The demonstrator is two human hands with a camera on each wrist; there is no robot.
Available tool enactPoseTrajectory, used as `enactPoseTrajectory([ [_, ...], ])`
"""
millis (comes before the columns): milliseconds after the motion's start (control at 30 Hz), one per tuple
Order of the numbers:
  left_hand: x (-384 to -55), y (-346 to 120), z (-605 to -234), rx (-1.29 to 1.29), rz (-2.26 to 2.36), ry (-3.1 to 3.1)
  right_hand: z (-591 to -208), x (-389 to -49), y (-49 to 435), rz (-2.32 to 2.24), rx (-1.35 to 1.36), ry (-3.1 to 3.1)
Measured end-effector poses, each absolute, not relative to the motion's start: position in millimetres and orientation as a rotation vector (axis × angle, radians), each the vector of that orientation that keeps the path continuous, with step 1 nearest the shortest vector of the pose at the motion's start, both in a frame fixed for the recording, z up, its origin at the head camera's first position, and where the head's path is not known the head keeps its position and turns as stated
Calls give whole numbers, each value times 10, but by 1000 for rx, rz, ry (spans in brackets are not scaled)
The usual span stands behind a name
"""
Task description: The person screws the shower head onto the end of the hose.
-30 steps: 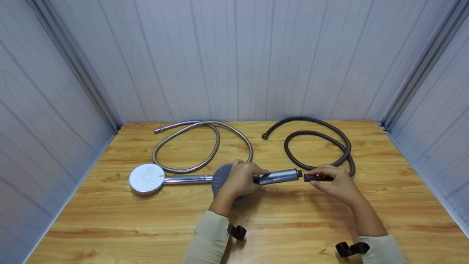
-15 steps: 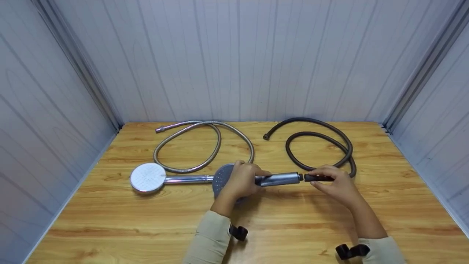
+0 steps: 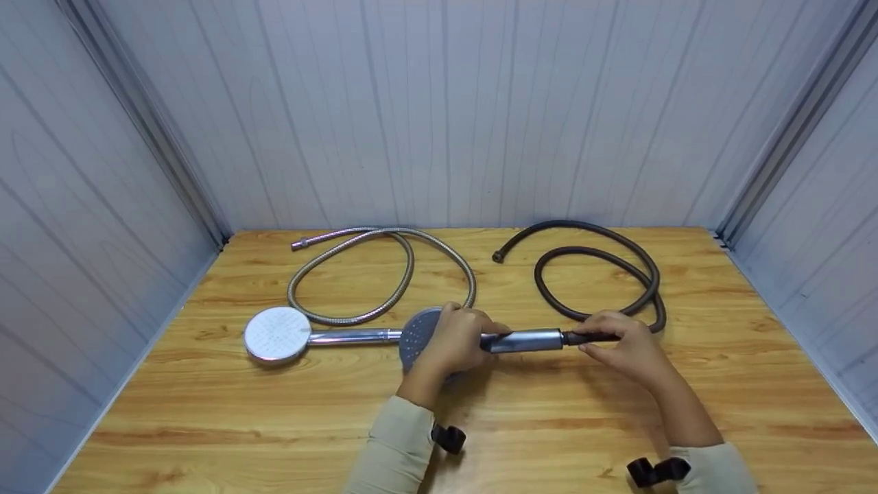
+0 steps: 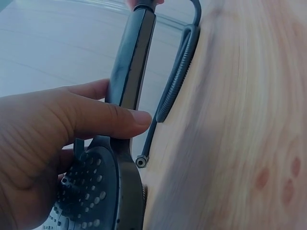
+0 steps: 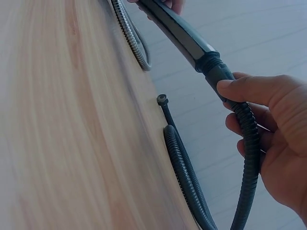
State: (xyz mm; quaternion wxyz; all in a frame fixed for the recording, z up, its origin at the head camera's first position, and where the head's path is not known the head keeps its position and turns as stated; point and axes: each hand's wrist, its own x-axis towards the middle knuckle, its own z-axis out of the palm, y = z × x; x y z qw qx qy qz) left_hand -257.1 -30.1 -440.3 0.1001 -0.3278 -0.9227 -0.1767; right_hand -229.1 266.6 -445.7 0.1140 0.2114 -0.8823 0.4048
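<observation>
My left hand (image 3: 458, 339) grips a dark grey shower head (image 4: 103, 187) at the neck, thumb across the handle (image 4: 132, 62). The spray face with its small nozzles looks up and leftward in the head view. My right hand (image 5: 276, 129) pinches the end fitting (image 5: 218, 76) of a black shower hose (image 5: 249, 148) between thumb and fingers. That fitting meets the threaded end of the handle, in line with it, and some thread (image 5: 208, 61) still shows between them. The rest of the black hose lies in loops on the table behind my right hand.
A chrome shower head (image 3: 278, 334) lies at the left on the wooden table (image 3: 274, 432), its handle passing behind the dark one. Behind it a silver hose (image 3: 350, 319) lies looped. The black hose's free end (image 3: 498, 256) lies near the back wall (image 3: 439, 123).
The gap between the handle's threaded end and the black hose fitting has closed. The handle has tipped slightly and now lines up with the fitting; both hands keep their holds.
</observation>
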Motion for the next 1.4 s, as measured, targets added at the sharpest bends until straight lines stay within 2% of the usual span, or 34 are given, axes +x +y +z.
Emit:
enactPoseTrajectory([
  [1400,-2542,-290,-4404,-1006,-509,-2694,-4465,-2277,2674,1220,704,-2622],
])
